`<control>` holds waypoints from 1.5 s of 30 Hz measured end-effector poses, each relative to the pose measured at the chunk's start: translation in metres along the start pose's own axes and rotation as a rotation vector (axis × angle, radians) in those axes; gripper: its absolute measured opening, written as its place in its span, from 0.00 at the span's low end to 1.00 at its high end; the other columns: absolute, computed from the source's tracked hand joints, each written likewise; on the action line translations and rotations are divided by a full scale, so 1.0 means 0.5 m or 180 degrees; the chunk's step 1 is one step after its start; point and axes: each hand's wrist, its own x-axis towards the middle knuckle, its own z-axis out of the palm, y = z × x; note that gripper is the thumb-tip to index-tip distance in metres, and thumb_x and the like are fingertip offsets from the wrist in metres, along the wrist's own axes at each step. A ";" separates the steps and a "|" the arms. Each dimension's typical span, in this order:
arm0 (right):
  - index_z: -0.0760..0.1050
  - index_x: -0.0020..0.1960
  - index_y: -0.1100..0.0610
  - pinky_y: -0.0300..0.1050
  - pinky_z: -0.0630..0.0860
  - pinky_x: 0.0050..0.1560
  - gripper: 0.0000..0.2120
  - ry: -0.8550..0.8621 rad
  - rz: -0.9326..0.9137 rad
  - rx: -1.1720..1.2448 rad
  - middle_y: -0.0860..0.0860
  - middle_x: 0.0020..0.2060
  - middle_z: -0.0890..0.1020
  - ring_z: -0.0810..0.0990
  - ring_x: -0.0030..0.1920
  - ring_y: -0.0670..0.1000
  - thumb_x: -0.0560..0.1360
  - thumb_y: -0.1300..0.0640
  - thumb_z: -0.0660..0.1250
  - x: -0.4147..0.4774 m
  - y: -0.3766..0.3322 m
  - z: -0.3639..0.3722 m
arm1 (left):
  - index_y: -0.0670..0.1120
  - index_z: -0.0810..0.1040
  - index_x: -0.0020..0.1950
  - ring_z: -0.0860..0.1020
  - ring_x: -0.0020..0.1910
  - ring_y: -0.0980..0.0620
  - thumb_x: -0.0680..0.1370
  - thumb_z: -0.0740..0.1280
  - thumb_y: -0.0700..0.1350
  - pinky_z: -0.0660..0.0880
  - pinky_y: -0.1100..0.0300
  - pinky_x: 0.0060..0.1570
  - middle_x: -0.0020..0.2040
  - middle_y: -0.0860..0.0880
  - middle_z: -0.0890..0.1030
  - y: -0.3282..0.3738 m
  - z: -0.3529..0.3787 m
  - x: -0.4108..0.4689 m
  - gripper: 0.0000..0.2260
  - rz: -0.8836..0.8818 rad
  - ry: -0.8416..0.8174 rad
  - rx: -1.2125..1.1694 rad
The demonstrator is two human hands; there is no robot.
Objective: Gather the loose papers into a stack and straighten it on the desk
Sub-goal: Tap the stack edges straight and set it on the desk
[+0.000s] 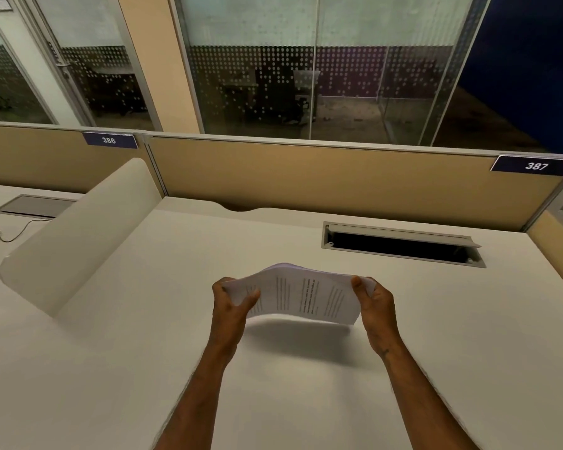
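A stack of printed white papers (301,295) hangs in the air just above the white desk (163,336), bowed upward in the middle. My left hand (231,308) grips the stack's left end, thumb on top. My right hand (376,306) grips the right end the same way. The stack casts a shadow on the desk below it. The sheets lie together, with the edges at the left end slightly fanned.
An open cable hatch (402,245) lies in the desk at the back right. A curved white divider (78,241) stands at the left, with a neighbouring desk and a cable (4,233) beyond. A beige partition (322,177) runs along the back.
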 end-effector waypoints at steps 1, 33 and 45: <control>0.80 0.50 0.46 0.40 0.82 0.38 0.19 -0.0010 -0.0027 0.0034 0.50 0.42 0.85 0.85 0.42 0.52 0.73 0.34 0.61 -0.001 -0.005 -0.002 | 0.44 0.65 0.62 0.75 0.50 0.58 0.80 0.67 0.38 0.76 0.70 0.42 0.52 0.53 0.74 -0.003 0.000 -0.001 0.15 0.0057 0.0018 0.0051; 0.64 0.75 0.49 0.51 0.68 0.68 0.39 -0.0300 -0.0732 -0.1429 0.45 0.72 0.68 0.67 0.71 0.48 0.68 0.48 0.77 0.033 -0.127 -0.044 | 0.44 0.74 0.55 0.76 0.51 0.48 0.82 0.61 0.43 0.73 0.55 0.52 0.53 0.45 0.77 0.159 0.042 0.072 0.05 0.1166 -0.0030 0.2335; 0.79 0.52 0.49 0.49 0.84 0.41 0.12 -0.0205 -0.0588 0.0201 0.50 0.42 0.85 0.85 0.41 0.54 0.78 0.44 0.61 0.016 -0.186 0.096 | 0.51 0.71 0.68 0.70 0.68 0.47 0.78 0.67 0.48 0.50 0.49 0.74 0.67 0.48 0.75 0.221 0.089 0.046 0.18 0.2417 -0.0124 0.3509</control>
